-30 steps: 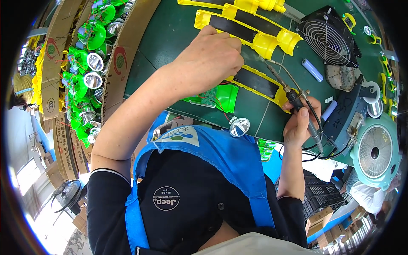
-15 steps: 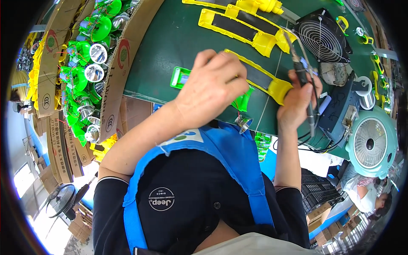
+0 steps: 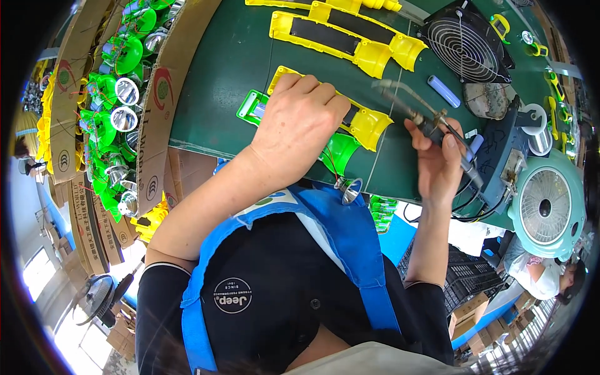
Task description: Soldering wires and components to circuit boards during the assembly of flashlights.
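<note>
My left hand [image 3: 301,128] is closed, knuckles up, over a yellow flashlight housing half [image 3: 370,128] and a green housing [image 3: 340,153]. Its fingertips are hidden, so what they grip does not show. The green housing's left end, holding a pale cylindrical cell, sticks out past the hand. From its right end, thin wires run to a silver reflector cup [image 3: 350,190] at the table edge. My right hand [image 3: 437,156] is closed around a soldering iron [image 3: 431,130], whose blurred tip points up and left, apart from the housings.
More yellow housing halves with dark strips [image 3: 325,36] lie at the far side. A black fan [image 3: 464,47], a lilac cylindrical cell [image 3: 444,91], a soldering station [image 3: 497,159] and a teal fan [image 3: 545,209] stand right. A cardboard box [image 3: 164,94] of green housings and reflectors stands left.
The yellow housing half has shifted left, further under my left hand. My right hand has come away from its wide end, and the soldering iron has swung so its tip points further left.
</note>
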Motion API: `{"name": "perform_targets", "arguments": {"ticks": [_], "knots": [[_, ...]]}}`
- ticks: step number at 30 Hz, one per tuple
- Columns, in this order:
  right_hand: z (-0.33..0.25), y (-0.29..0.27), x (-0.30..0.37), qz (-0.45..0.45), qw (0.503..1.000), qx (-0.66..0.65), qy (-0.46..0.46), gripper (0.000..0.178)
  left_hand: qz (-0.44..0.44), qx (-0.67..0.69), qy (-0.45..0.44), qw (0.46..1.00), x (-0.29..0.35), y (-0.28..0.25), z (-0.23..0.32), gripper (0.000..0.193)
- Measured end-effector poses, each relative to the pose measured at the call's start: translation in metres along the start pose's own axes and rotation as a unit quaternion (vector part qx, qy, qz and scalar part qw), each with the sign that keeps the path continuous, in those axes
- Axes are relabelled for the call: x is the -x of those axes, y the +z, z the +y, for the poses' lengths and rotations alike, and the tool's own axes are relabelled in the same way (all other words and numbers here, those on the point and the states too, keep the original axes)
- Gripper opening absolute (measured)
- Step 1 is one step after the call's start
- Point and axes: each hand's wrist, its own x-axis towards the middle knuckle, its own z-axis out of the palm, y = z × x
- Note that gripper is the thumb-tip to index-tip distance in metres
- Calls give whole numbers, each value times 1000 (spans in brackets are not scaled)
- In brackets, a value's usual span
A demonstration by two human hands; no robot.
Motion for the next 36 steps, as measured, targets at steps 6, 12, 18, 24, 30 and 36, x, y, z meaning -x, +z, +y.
{"name": "perform_targets", "arguments": {"ticks": [6, 12, 18, 24, 30, 36], "knots": [[-23, 0, -14, -28, 975, 204, 86, 29, -75, -13, 25, 997, -13, -3, -5, 5], [-27, 5, -18, -36, 961, 247, 116, 25, -95, -17, 23, 995, -17, -5, -5, 3], [-31, 8, -22, -60, 959, 249, 118, 18, -88, -18, 22, 996, -18, -5, -3, 3], [-34, 10, -24, -82, 951, 275, 113, 17, -97, -36, 21, 994, -18, -3, -1, 3], [-32, -5, -4, -45, 963, 255, 80, 25, -63, -40, 28, 997, -17, -1, -1, 7], [-8, 6, 19, 29, 981, 170, -86, 43, -64, -54, 33, 996, -19, -2, -3, 7]]}}
